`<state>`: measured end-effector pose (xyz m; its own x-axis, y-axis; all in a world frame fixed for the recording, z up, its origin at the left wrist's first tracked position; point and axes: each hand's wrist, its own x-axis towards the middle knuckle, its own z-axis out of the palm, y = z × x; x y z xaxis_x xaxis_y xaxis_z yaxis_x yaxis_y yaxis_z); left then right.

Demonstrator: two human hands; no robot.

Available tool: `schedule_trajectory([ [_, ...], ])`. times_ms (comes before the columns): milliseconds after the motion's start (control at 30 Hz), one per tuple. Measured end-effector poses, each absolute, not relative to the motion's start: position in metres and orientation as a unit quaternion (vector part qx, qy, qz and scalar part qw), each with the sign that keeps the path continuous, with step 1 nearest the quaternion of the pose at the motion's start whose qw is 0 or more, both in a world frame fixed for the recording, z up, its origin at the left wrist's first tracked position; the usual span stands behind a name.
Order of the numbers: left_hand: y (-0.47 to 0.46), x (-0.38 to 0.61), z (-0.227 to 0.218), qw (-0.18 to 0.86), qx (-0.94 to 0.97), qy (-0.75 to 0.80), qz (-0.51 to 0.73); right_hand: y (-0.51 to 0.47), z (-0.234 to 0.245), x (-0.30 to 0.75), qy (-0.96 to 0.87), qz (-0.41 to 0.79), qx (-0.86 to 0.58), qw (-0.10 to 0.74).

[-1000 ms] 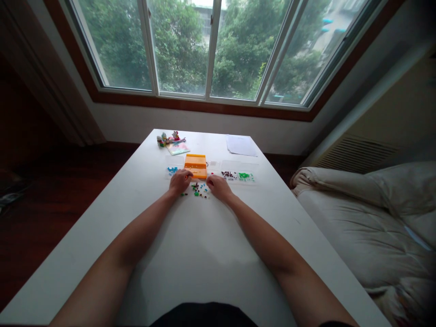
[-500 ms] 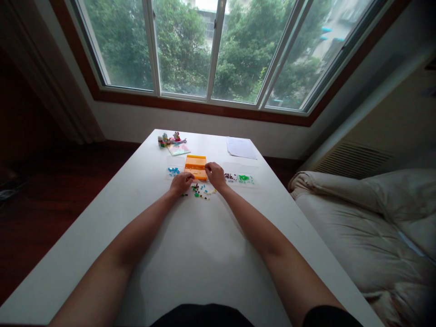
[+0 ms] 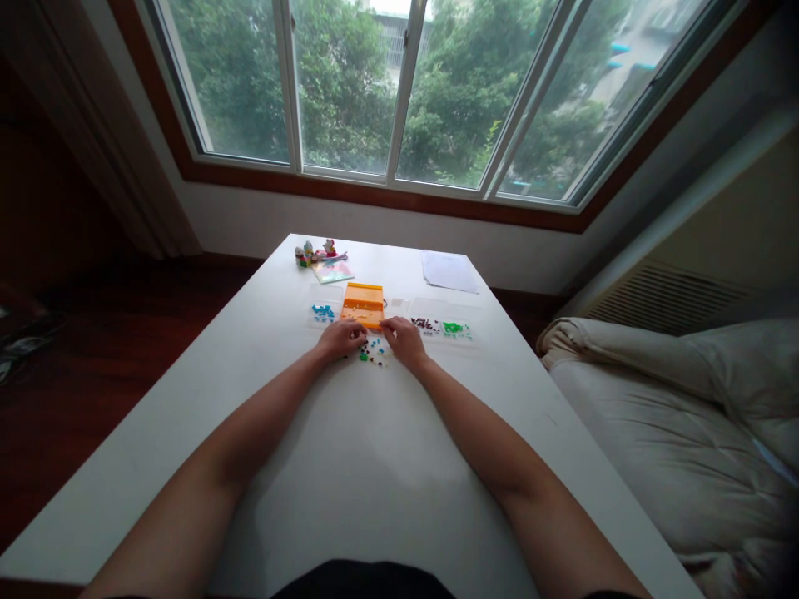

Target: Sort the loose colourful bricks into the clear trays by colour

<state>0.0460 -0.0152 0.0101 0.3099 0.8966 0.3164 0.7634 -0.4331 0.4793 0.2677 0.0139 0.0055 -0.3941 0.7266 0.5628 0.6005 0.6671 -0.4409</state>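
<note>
My left hand (image 3: pixel 342 338) rests on the table by the near left corner of an open orange plastic box (image 3: pixel 364 304). Its fingers are curled together, and anything in them is too small to make out. At the near right corner of that box, my right hand (image 3: pixel 405 339) has thumb and fingers pinched, the contents hidden. Between and in front of the hands lie loose small bricks (image 3: pixel 364 356) in green, blue, dark and pale colours. Small yellowish pieces lie in the orange box. Left of it a clear case holds blue bricks (image 3: pixel 323 313).
On the right, clear trays hold dark brown bricks (image 3: pixel 424 325) and green bricks (image 3: pixel 456 330). Small brick figures (image 3: pixel 307 253) and a colourful card or booklet (image 3: pixel 333 271) lie at the far left of the white table (image 3: pixel 374 466). White paper (image 3: pixel 449 272) lies far right; a sofa (image 3: pixel 612 399) stands beside the table.
My right hand has come down from the orange box's right side to its near corner. My left hand's fingers have moved slightly right towards the loose bricks. The whole view has shifted a little.
</note>
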Motion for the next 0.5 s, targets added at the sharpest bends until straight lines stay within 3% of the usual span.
schedule_trajectory([
  [200, -0.015, 0.049, 0.008, 0.107, 0.796, 0.532, 0.269, 0.009, 0.004, 0.271, -0.833, 0.094, -0.396, 0.375],
  [500, -0.006, 0.044, 0.000, 0.093, 0.774, 0.564, 0.273, 0.006, 0.001, 0.251, -0.893, 0.057, -0.383, 0.227],
])
